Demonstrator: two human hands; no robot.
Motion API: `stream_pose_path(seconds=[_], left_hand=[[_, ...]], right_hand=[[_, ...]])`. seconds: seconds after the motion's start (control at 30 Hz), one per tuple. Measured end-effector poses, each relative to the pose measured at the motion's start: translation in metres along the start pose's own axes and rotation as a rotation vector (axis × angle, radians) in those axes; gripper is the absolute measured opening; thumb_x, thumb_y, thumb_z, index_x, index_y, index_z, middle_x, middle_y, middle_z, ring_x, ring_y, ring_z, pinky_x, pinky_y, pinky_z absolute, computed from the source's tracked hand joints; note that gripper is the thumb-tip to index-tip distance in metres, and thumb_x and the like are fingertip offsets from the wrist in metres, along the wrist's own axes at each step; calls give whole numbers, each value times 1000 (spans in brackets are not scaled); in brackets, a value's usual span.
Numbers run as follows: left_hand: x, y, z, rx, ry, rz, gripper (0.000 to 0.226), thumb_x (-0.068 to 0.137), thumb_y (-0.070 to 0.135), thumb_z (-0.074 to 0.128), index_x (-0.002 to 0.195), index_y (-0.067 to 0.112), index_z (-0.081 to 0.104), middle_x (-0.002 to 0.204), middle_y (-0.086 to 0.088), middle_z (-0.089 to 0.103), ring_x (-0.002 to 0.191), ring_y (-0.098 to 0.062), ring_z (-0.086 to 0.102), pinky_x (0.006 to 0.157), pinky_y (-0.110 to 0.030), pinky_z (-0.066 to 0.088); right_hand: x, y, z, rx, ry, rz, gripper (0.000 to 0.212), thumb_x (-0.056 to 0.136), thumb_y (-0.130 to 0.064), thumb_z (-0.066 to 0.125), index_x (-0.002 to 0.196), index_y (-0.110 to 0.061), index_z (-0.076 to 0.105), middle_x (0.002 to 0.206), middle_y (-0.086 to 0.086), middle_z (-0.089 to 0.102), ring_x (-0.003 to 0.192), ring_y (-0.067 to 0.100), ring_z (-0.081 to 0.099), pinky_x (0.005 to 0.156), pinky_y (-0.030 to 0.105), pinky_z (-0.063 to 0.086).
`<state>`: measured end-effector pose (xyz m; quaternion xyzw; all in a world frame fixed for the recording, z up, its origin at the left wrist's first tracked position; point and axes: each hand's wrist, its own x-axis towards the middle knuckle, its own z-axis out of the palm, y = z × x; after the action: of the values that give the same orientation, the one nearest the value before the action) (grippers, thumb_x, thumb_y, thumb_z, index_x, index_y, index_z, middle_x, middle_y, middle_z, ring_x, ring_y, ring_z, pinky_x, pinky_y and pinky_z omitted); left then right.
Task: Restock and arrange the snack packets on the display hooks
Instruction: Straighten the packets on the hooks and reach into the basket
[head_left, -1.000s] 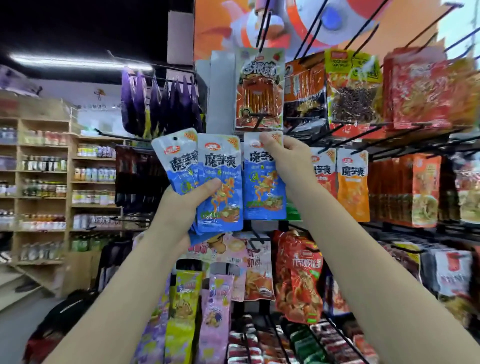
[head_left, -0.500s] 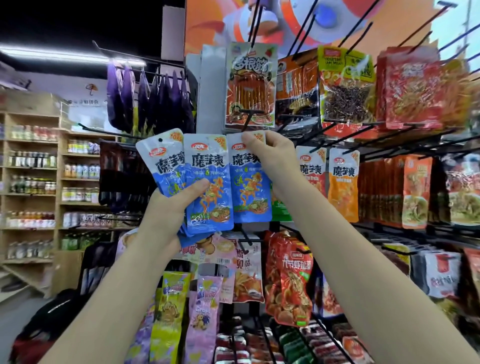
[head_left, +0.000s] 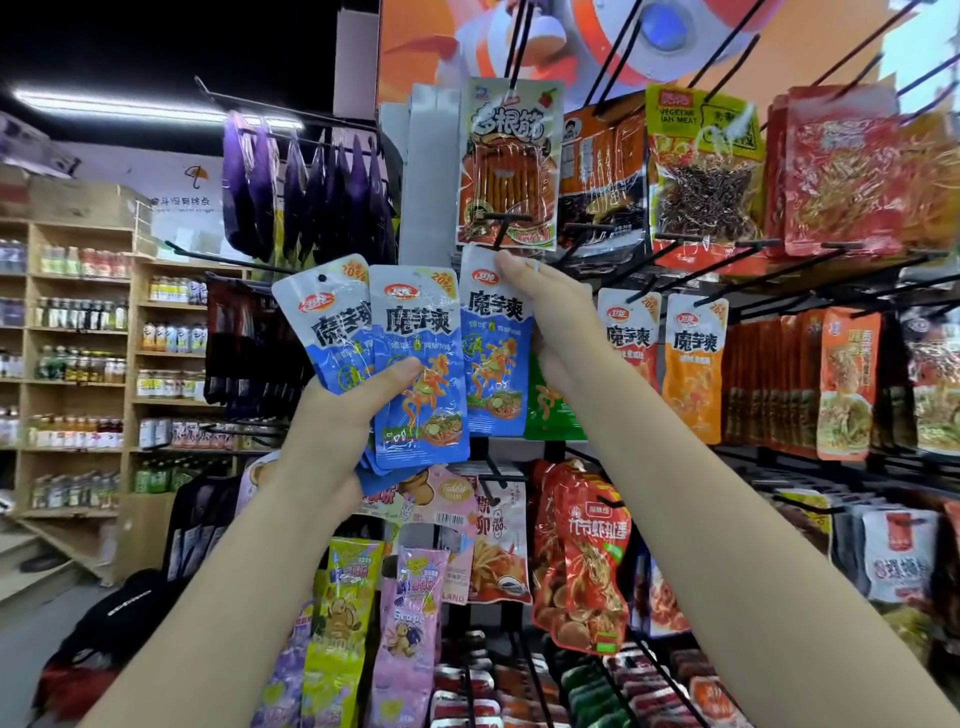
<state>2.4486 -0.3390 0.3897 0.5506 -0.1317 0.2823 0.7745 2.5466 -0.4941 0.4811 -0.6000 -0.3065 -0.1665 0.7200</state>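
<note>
One blue packet (head_left: 496, 358) going onto a hook (head_left: 506, 226) — restocking partway.
Right hand (head_left: 550, 317) fingers pinch its top; left hand (head_left: 343, 415) fingers grip a fanned stack (head_left: 384, 358) left to hang.

We can't see the hole at the top of the single blue packet (head_left: 496, 358), since the right hand (head_left: 558, 332) covers that corner, so whether it's on the hook (head_left: 506, 231) or just near it is anyone's guess. The left hand (head_left: 343, 415) hides the bottom of the fanned blue stack (head_left: 415, 374), so no count from us. A green packet (head_left: 545, 410) peeks out behind the right wrist, label mostly covered. The bottles on the wooden shelves (head_left: 78, 364) are too small and blurry to read. The red packets (head_left: 852, 171) by the right edge are smeared and partly cut off.
</note>
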Motion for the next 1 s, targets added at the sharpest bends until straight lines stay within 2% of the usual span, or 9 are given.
stream_pose_path(seconds=[0.03,0.2,0.3,0.4,0.53,0.67,0.8,0.9,1.0], left_hand=[[0,0,-1,1,-3,-3,51,65,31,80,113,13,73,105,-15,77,83,-39,75,69,-74,55],[3,1,-6,-11,-22,7,37,68,28,78,102,16,74,97,-12,78,77,-33,76,61,-61,60],[2,0,-7,-2,-24,2,39,66,31,79,101,17,75,97,-11,78,80,-35,76,65,-63,60],[0,-1,-6,3,-19,-3,44,66,31,79,106,14,74,95,-12,78,79,-36,76,65,-64,59],[-2,-3,-7,-16,-8,-4,48,64,30,79,109,13,73,98,-13,78,78,-34,76,57,-54,62],[-3,-6,-8,-27,2,7,46,65,29,78,109,15,72,97,-11,78,76,-33,77,53,-47,60],[-6,-9,-7,-28,5,-8,40,66,28,78,105,19,73,94,-8,79,75,-31,77,53,-49,60],[-7,-9,-7,-18,6,-18,45,64,30,80,108,21,74,99,-8,79,82,-34,76,60,-54,60],[-7,-8,-6,2,30,-16,51,59,34,83,108,21,74,105,-11,78,90,-39,75,63,-57,59]], right_hand=[[2,1,1,24,17,15,56,59,-58,84,104,-25,77,119,1,73,118,28,63,108,53,44],[1,-5,5,48,62,50,22,75,-40,80,81,-20,76,100,5,77,105,31,69,100,53,52],[0,-6,5,15,52,-18,31,91,-33,72,78,-8,61,87,10,72,86,29,68,89,51,55],[-10,-3,3,-81,37,-106,35,94,-39,68,67,-18,65,84,7,70,79,25,61,76,44,53],[-23,8,-4,-174,57,-252,15,95,-26,69,105,-15,72,88,0,72,79,15,65,74,35,53],[-37,20,-8,-335,175,-483,64,91,-18,75,146,-20,42,75,1,52,61,11,48,59,26,44],[-38,22,-10,-477,152,-539,52,93,-18,72,140,-26,51,82,13,51,61,27,47,58,39,44],[-27,21,-14,-583,122,-465,43,95,-23,70,136,-24,58,75,-11,41,63,5,40,61,23,41],[-21,23,-18,-975,58,-330,45,95,-35,67,139,-31,56,115,-6,54,93,15,57,83,32,51]])
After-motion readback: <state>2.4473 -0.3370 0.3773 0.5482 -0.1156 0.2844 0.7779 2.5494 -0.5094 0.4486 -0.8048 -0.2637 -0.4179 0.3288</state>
